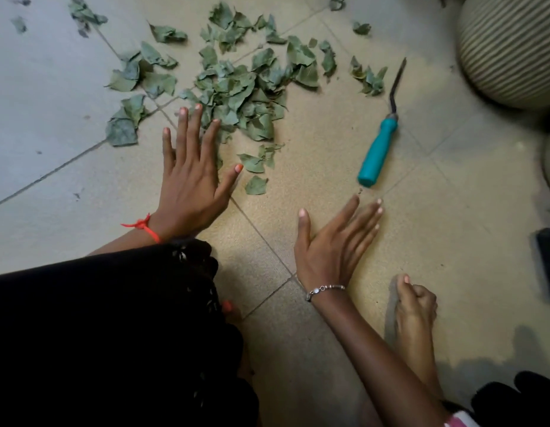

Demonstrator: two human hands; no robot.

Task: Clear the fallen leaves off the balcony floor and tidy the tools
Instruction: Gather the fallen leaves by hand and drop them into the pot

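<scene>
Left fingers: your left hand (190,183) has fingers (183,131) straight and spread, tips at the near edge of the leaf pile (236,87).
Right fingers: your right hand (327,251) is straight-fingered, holding nothing, tips just short of the tool (379,151).
Tool: right of the pile, apart from it, blade toward the ribbed pot (510,50).
Open room: bare tile floor (313,167) between pile and tool.
Edge: your bare foot (417,309) near the right wrist.

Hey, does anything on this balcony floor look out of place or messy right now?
Yes: dried leaves lie scattered across the floor tiles, in one main heap with strays toward the upper left. A teal-handled tool lies loose on the floor to their right, near the ribbed pot.
</scene>
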